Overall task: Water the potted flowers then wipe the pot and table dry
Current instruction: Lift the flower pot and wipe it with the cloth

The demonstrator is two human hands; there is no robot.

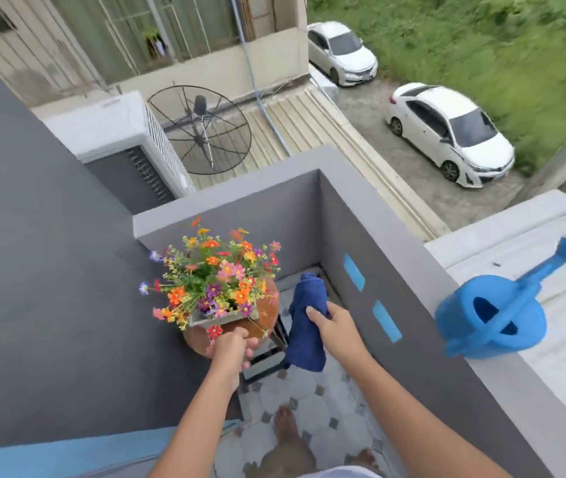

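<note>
Blue cloth (307, 326) hangs bunched in my right hand (335, 327), closed round it. My left hand (231, 345) curls at the table (268, 315) edge, grip unclear. I'd steady the square pot (221, 317), at the cloth's nine o'clock, and wipe downward. Its flowers (214, 274) spread bright, crowded.

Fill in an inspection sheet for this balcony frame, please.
Surface: small round wooden table, mostly covered.
Job's things: potted flowers on the table; blue watering can set on the parapet ledge.
Clutter: nothing seen.
Grippers: left hand at the table's near edge; right hand grips a dark blue cloth.
Cables: nothing seen.
Surroundings: satellite dish, two white cars below.
</note>
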